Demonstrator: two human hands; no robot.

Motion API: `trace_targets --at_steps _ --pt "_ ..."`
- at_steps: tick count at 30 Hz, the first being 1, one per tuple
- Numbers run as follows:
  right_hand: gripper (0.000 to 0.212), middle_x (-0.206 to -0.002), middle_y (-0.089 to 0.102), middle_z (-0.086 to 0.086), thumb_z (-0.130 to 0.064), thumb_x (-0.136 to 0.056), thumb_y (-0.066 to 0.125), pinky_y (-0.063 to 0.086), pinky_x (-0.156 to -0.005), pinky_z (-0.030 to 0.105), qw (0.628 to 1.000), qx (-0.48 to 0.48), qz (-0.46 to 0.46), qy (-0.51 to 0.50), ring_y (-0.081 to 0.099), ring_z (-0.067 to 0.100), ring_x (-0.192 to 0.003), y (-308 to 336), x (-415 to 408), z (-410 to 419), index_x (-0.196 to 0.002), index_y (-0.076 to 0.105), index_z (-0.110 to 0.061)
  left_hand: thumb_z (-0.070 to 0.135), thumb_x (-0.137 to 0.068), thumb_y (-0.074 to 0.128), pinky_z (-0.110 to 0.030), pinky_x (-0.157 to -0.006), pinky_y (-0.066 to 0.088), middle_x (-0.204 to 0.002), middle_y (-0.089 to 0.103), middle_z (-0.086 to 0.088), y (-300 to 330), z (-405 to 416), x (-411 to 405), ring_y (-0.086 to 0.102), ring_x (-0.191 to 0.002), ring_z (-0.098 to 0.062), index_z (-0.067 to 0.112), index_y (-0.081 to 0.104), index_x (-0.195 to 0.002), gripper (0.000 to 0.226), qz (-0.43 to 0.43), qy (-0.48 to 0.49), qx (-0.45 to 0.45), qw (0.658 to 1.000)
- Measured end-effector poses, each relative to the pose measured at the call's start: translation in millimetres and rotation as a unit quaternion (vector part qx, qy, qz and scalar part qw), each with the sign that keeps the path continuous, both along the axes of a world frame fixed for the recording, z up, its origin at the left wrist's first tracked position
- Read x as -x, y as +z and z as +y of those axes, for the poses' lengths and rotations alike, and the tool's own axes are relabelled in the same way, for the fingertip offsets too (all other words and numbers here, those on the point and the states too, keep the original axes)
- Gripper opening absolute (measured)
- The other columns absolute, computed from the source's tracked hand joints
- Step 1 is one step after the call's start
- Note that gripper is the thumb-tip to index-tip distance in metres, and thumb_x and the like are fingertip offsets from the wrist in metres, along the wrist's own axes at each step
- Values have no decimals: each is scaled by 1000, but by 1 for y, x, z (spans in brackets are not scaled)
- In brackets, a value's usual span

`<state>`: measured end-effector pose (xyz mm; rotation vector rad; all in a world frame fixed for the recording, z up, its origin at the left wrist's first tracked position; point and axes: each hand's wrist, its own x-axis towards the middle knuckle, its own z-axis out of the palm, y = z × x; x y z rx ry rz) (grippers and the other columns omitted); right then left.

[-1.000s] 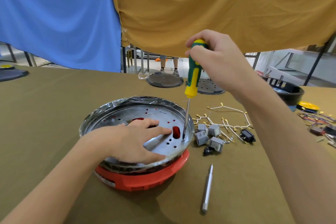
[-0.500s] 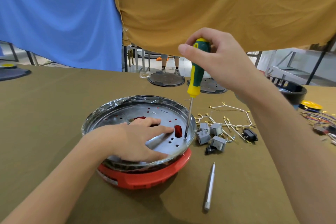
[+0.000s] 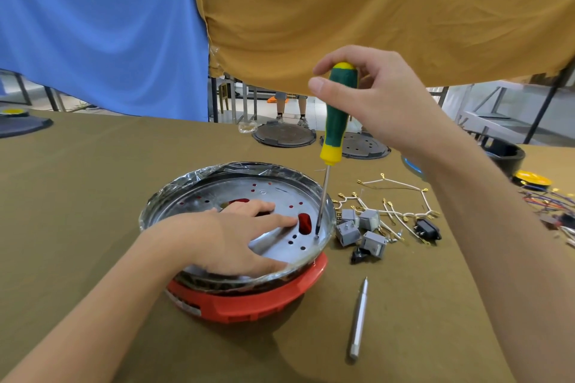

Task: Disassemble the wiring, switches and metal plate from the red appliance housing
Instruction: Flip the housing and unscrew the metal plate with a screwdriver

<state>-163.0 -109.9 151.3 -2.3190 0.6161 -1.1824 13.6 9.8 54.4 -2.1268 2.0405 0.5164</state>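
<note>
Your right hand (image 3: 382,102) pinches the top of the screwdriver (image 3: 334,121), thumb and fingers curled round the green handle near its yellow cap. The tool stands nearly upright, its long axis leaning a little so the handle tips toward 1 o'clock and the thin steel shaft runs down to 7 o'clock; the tip sits on a small fastener on the metal plate (image 3: 273,193), close to the plate's 3 o'clock edge and just beside an oval slot that shows red beneath.

Your left hand (image 3: 230,242) lies flat on the plate with fingers spread and straight, forefinger pointing at 3 o'clock toward the slot, thumb along the near rim.

The plate is a shiny round dish, punched with small holes, its rim wrapped in crinkled clear film. It sits in the red appliance housing (image 3: 264,301), which shows only as a red band at 5 to 6 o'clock under the plate, near the middle of the olive surface (image 3: 93,196).

At 3 o'clock of the housing, just beside it, lie grey switches (image 3: 361,228), a black socket (image 3: 427,230) and loose white wiring (image 3: 401,193) with brass terminals. A silver pen-shaped tool (image 3: 358,320) lies at 5 o'clock, its tip pointing to 12.
</note>
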Motion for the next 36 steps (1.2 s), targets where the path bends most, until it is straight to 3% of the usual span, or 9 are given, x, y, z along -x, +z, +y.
trace_targets --at_steps 3,6,12,17,21,23,27,33,36 --pt "23 -90 66 -3 -22 -91 63 55 -79 29 1000 -26 -5 -10 63 12 -81 2 2 -3 -113 68 -27 69 -90 45 -52 -122 13 -161 -5 25 1 2 1 4 -151 -12 65 3 -145 70 3 0 0 1000" --pt "31 -102 72 7 -22 -78 53 54 -72 24 995 -92 -28 3 69 18 -96 5 2 -1 -106 68 -24 70 -90 44 -54 -122 12 -161 -5 26 1 2 0 4 -151 -11 65 2 -145 69 3 -6 5 1000" --pt "16 -78 56 -4 -35 -92 66 49 -70 28 1000 -5 -13 7 50 8 -70 -1 -2 2 -103 70 -25 70 -89 45 -52 -122 15 -162 -4 23 -2 0 -1 4 -152 -12 64 3 -146 71 4 -8 8 1000" --pt "28 -101 71 5 -13 -90 58 56 -90 37 999 -46 -30 -1 67 18 -87 2 2 -3 -113 68 -26 70 -89 47 -44 -121 19 -160 -4 27 1 0 -1 7 -151 -9 66 4 -144 70 17 -10 10 1000" --pt "19 -98 69 4 -29 -90 68 57 -85 34 998 -47 -28 25 67 18 -86 1 0 0 -109 69 -25 76 -83 49 -42 -118 26 -158 14 23 14 -1 0 21 -145 -9 61 16 -145 72 27 -17 7 999" --pt "21 -91 65 -2 -36 -87 73 57 -83 35 1000 -19 -15 16 64 14 -79 0 -1 0 -106 70 -29 79 -80 51 -42 -115 33 -152 31 22 26 -8 3 36 -138 -9 60 26 -141 69 27 -11 11 1000" --pt "25 -89 64 -5 -17 -91 62 58 -85 35 999 -33 -27 17 63 13 -79 3 2 -2 -112 69 -27 56 -87 65 -35 -100 49 -117 60 23 39 -30 16 59 -110 -4 43 53 -130 47 52 -48 42 997" --pt "22 -92 63 -4 -29 -89 69 57 -88 41 998 -39 -24 30 65 23 -84 2 2 -2 -111 68 -26 34 -84 75 -5 -57 40 -82 69 20 29 -53 19 59 -64 11 35 67 -89 9 122 -77 108 984" --pt "23 -87 59 -6 -27 -87 74 57 -86 41 999 -21 -21 30 63 18 -79 2 3 -2 -109 68 -26 29 -83 76 -4 -56 41 -77 71 17 23 -57 21 58 -60 10 26 71 -86 7 153 -85 118 978"
